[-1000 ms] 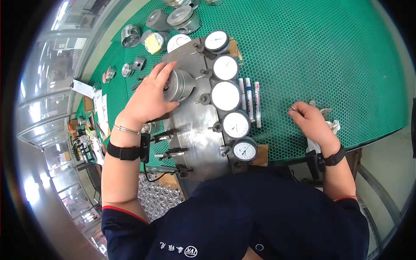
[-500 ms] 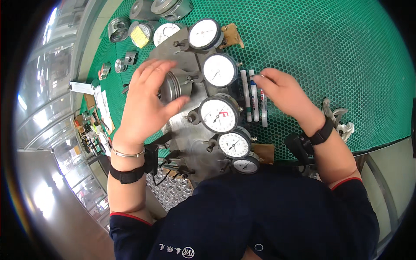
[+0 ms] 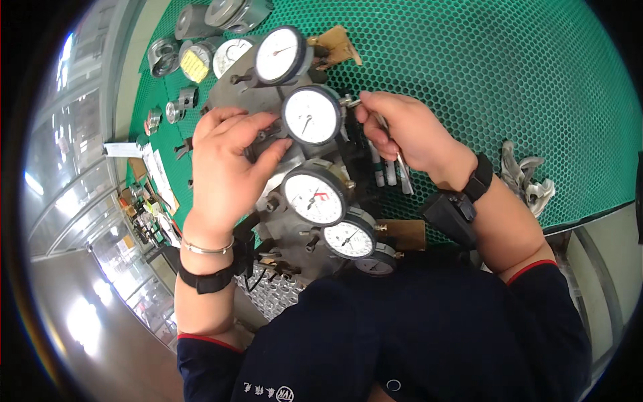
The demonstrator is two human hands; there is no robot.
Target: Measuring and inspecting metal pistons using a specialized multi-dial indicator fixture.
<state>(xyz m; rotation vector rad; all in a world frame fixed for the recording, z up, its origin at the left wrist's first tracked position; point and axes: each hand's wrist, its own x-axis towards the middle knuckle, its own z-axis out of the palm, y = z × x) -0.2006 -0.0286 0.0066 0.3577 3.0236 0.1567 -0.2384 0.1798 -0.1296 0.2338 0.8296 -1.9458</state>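
Several white-faced dial gauges stand in a row on a grey metal fixture [image 3: 251,90]. My left hand [image 3: 228,161] is curled in beside the second dial gauge [image 3: 311,116], thumb and fingertips around a grey metal part mostly hidden by the hand. At that gauge's right side, my right hand [image 3: 405,130] pinches the small metal pin [image 3: 351,102] sticking out of it. A thin silvery piece shows by its curled fingers; whether it is held I cannot tell. Below this hand lie marker pens [image 3: 390,173]. Another dial gauge [image 3: 315,196], with a red mark, is nearer me.
Metal pistons [image 3: 239,13] stand at the far left on the green perforated mat [image 3: 455,60], one bearing a yellow note [image 3: 195,63]. A wooden block [image 3: 402,234] lies right of the near gauges. Crumpled pale gloves [image 3: 526,177] rest near the mat's right front edge.
The gauges appear shifted left in view. My right hand has moved left onto the second gauge's pin. My left hand's fingers have come closer together, and the ringed piston beside it no longer shows clearly.
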